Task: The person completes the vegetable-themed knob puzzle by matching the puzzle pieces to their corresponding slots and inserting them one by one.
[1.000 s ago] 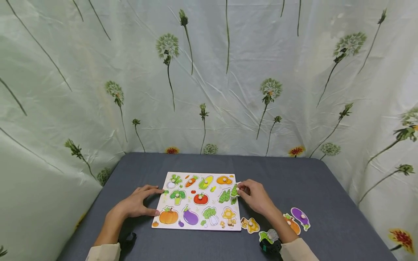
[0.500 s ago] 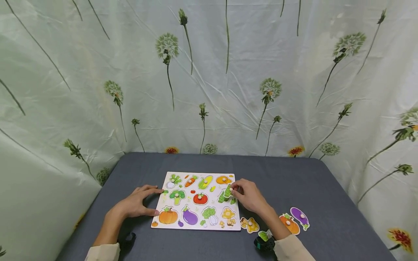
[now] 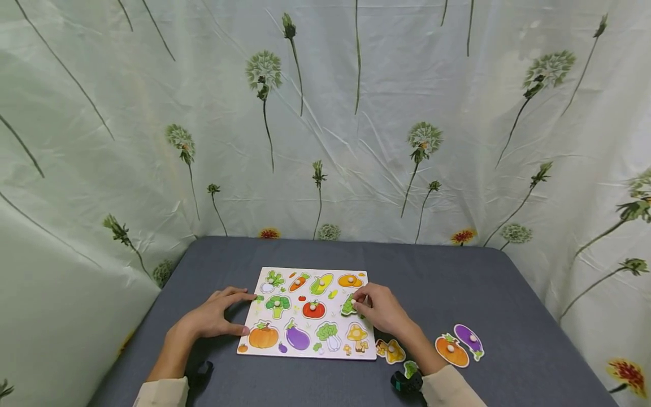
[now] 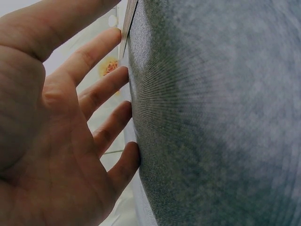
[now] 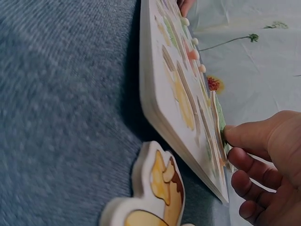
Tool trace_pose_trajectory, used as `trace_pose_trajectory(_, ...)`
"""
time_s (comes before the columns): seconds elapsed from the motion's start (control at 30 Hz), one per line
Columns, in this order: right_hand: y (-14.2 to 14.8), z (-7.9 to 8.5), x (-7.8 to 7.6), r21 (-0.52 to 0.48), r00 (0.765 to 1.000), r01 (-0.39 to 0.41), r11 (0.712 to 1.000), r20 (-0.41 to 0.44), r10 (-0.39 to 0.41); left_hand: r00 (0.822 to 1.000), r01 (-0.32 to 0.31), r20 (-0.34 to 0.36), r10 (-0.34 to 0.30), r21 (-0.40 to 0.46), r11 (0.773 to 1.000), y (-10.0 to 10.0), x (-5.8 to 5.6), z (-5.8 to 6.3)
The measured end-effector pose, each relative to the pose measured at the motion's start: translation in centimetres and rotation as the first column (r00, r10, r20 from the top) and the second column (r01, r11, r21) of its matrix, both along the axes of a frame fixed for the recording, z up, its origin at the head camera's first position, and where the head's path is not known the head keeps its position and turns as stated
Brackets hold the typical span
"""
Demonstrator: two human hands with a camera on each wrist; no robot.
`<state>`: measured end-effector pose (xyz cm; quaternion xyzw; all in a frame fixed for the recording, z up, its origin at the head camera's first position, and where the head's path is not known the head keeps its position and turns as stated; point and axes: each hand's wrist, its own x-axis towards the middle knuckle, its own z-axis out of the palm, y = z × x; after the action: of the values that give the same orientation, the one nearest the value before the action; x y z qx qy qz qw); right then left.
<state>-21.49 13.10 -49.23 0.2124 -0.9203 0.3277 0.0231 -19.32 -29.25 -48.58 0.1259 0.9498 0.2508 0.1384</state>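
our right hand [image 3: 382,308] pinches green piece [image 3: 348,306] by knob; piece lies under fingertips, at puzzle board [image 3: 296,314]. our left thumb, forefinger apart, touching board's left edge.

The head view is bright, wrist views dimmer.

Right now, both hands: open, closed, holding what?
Left hand: open, thumb and a finger at the left edge of the puzzle board.
Right hand: closed, pinching a green puzzle piece over the board's right side.
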Motion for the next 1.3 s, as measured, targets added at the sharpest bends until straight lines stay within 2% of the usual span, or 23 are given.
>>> trace_pose_trajectory(0.67, -0.5, -0.7, -0.2, -0.019, 1.0, -0.006, 1.0, 0.018, 0.006, 1.0, 0.0, -0.002, 0.0, -0.001, 1.0, 0.0, 0.0, -0.1)
trace_pose_trajectory(1.13, -0.8, -1.2, 0.2, -0.013, 0.998, 0.059, 0.998, 0.026, -0.059, 1.0, -0.004, -0.002, 0.004, 0.004, 1.0, 0.0, 0.0, -0.1)
trace_pose_trajectory(1.3, -0.7, -1.2, 0.2, -0.025, 0.998, 0.051, 0.998, 0.025, -0.05, 1.0, -0.004, -0.001, 0.004, 0.007, 1.0, 0.0, 0.0, 0.0)
